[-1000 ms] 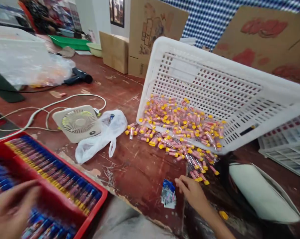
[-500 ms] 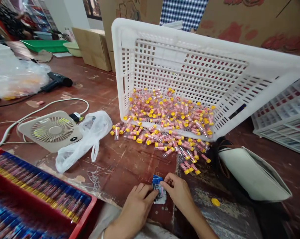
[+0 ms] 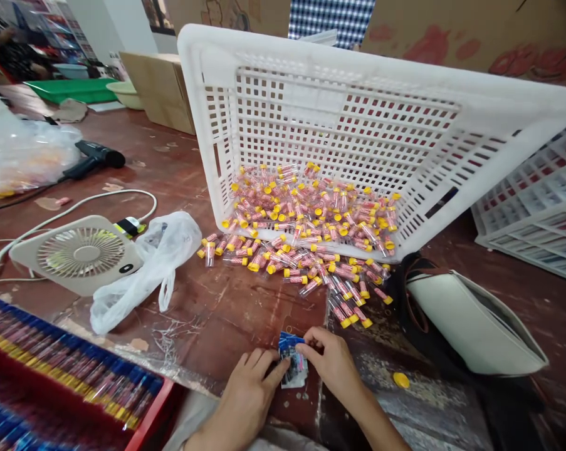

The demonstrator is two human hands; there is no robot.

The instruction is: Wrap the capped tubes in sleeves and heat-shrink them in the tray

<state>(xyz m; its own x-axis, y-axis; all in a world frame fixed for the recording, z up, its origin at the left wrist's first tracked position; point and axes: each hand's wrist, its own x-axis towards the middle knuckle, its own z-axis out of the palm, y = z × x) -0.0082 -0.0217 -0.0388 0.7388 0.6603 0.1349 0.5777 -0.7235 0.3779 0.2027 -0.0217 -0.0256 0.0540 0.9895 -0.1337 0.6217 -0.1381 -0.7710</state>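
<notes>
A small flat blue-and-clear printed packet [image 3: 293, 374] lies on the table close to me. My left hand [image 3: 251, 393] is at its left edge, palm down, with a fingertip pressing on the packet. On the other side, my right hand [image 3: 332, 360] pinches the packet's upper right edge between thumb and bent fingers. Whatever is inside the packet is too small to make out. Just beyond my hands, small clear tubes with yellow caps and pink labels [image 3: 343, 310] spill out of a tipped white plastic crate [image 3: 202, 138].
A red tray [image 3: 155, 410] of packed tubes stands at the left front. Near it are a beige fan [image 3: 88, 254], a white plastic bag [image 3: 146, 275] and a hair dryer [image 3: 97, 156]. A pale pouch [image 3: 475, 322] and a loose yellow cap [image 3: 401, 380] are on the right.
The view has shifted slightly, so most things sit a little farther left. Both hands remain at the packet, with nearly the same hold.
</notes>
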